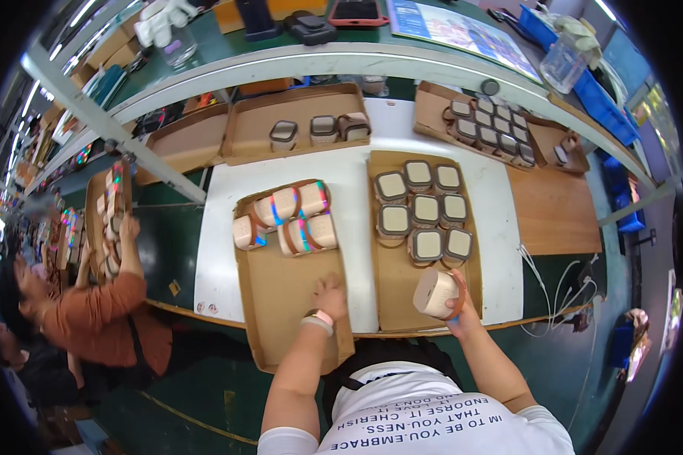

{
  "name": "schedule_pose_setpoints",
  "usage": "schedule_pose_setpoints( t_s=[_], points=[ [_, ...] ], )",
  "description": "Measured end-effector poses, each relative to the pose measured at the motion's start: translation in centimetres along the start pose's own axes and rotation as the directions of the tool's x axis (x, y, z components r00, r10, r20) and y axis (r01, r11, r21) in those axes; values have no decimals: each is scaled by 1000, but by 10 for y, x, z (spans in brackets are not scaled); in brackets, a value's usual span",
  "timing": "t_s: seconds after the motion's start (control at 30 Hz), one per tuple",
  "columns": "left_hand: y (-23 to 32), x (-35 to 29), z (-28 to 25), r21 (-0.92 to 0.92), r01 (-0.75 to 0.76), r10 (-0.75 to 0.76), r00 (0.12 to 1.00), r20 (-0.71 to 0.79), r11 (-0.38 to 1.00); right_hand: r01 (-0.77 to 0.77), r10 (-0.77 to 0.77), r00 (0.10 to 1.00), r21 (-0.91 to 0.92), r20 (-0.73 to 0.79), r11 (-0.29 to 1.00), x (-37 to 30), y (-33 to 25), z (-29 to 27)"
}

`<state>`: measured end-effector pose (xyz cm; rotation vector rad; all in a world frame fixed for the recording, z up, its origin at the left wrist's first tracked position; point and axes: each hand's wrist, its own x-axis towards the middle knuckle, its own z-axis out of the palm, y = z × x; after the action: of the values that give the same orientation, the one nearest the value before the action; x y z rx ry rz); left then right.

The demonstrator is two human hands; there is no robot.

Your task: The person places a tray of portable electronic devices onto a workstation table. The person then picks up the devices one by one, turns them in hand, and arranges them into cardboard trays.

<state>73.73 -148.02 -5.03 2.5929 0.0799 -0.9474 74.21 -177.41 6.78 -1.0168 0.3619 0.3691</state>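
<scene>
My right hand (464,312) grips a beige, rounded box-shaped device (435,294) with a brown strap, perhaps a small portable speaker. It is held tilted over the near end of a cardboard tray (402,303). Farther up that tray stand several similar devices (425,210) with pale, dark-rimmed tops. My left hand (329,297) is at the right side of another cardboard tray (284,303), fingers apart and holding nothing. At that tray's far end lie several beige devices (307,233) with brown straps and coloured lights glowing on them.
Behind, a cardboard tray (243,125) holds three devices, and another box (432,98) at the far right holds several. A metal shelf edge (319,64) crosses above. White cables (558,303) hang at the right. On the left, a co-worker in a brown top (102,311) handles another tray.
</scene>
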Motion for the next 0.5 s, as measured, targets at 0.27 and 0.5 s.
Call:
schedule_pose_setpoints(
  t_s=[0.27, 0.5],
  points=[
    [45, 60, -29, -416, 264, -375, 902, -212, 870, 246, -256, 954, -78, -156, 966, -62, -43, -56],
    [75, 79, -35, -358, 126, -219, 948, -230, 925, 429, -988, -103, -891, 113, -147, -130, -216, -67]
  ],
)
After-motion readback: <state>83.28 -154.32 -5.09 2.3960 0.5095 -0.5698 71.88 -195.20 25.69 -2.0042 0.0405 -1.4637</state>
